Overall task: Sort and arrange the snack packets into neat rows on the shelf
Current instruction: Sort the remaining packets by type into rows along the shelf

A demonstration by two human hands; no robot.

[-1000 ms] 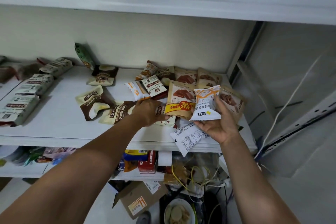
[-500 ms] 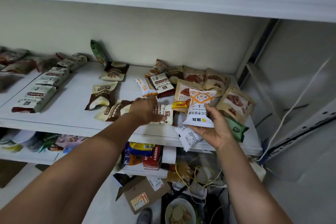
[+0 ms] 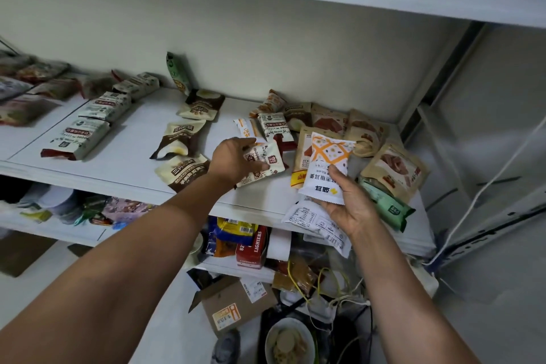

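- Head view: a white shelf [image 3: 133, 154] holds many snack packets, seen from above and in front.
- The left hand [image 3: 233, 161] reaches in at the middle and grips a small white packet [image 3: 266, 161] with a red label, near the shelf's front edge. I cannot tell whether it is lifted off the shelf.
- The right hand [image 3: 351, 204], well apart from the left, holds a white and orange packet [image 3: 328, 165] upright, with the thumb pressed on its front.
- A flat white packet [image 3: 313, 219] with printed tables sticks out under that hand, over the shelf edge.
- A row of white packets [image 3: 91, 124] runs front to back on the left.
- Brown and cream packets [image 3: 183, 139] form a loose column left of the left hand.
- Tan pouches [image 3: 396, 168] lie jumbled on the right, with a green packet [image 3: 387, 204] just beside the right hand.
- Below, a lower shelf carries a red box [image 3: 251, 248]; a cardboard box [image 3: 233, 304] and a bowl [image 3: 288, 343] sit lower still.
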